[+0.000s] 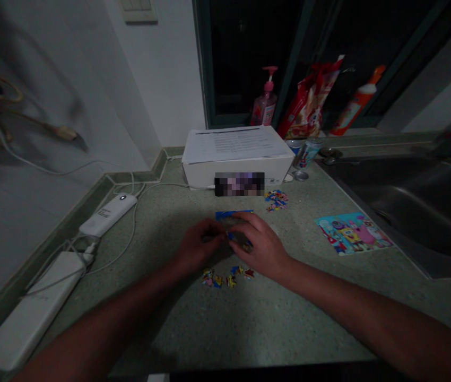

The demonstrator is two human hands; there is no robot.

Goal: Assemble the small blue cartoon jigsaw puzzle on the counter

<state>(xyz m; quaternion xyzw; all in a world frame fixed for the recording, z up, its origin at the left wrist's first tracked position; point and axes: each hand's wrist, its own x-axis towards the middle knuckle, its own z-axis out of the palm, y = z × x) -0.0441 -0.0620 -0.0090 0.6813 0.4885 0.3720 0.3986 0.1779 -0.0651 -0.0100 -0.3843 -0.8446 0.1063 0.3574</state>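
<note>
My left hand [201, 245] and my right hand [264, 246] meet over the middle of the counter with fingers pinched close together. A small blue jigsaw puzzle piece [231, 235] shows between the fingertips of both. Just beyond them lies a joined blue strip of puzzle [229, 215], partly covered by my right fingers. Under my right palm, more puzzle pieces [247, 246] are mostly hidden. On the near side of my hands, several loose pieces [218, 280] are scattered. A small pile of pieces [276, 200] sits farther off to the right.
A colourful cartoon picture card [355, 233] lies beside the sink [416, 207]. Behind stand a white box [237, 154], a phone [239, 184] leaning on it, and a can [308, 153]. Cables, a power bank [108, 215] and a white power strip [34, 310] occupy the left.
</note>
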